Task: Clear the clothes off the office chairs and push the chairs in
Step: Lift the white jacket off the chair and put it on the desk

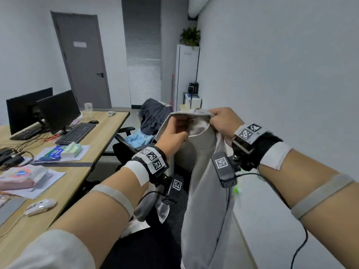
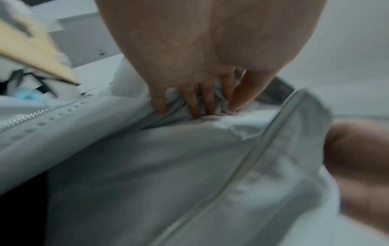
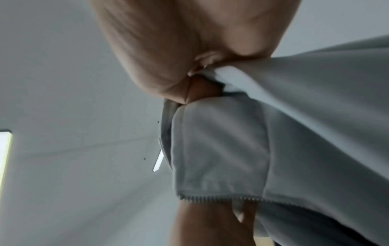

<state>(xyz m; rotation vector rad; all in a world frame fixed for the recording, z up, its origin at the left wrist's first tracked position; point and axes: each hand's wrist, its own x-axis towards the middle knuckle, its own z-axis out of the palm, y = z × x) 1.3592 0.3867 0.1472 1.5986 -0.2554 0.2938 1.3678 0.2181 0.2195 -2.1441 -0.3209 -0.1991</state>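
A light grey zip jacket (image 1: 204,191) hangs in the air in front of me, held up by its collar. My left hand (image 1: 174,133) grips the collar's left side, and its fingers (image 2: 193,106) dig into the cloth beside the zipper (image 2: 42,114). At the collar's right end my right hand (image 1: 223,121) is clenched round the fabric (image 3: 221,149). Below the jacket stands a black office chair (image 1: 155,247) close to me. A second office chair (image 1: 126,138) farther off carries a dark grey garment (image 1: 153,115) on its back and a light blue cloth (image 1: 138,137) on its seat.
A long wooden desk (image 1: 104,136) runs along the left with monitors (image 1: 56,109), a keyboard (image 1: 76,133), a mouse (image 1: 41,205), papers and tissue packs. A white wall (image 1: 281,94) closes the right side. At the far end stand a grey door (image 1: 83,61) and a white cabinet (image 1: 186,74).
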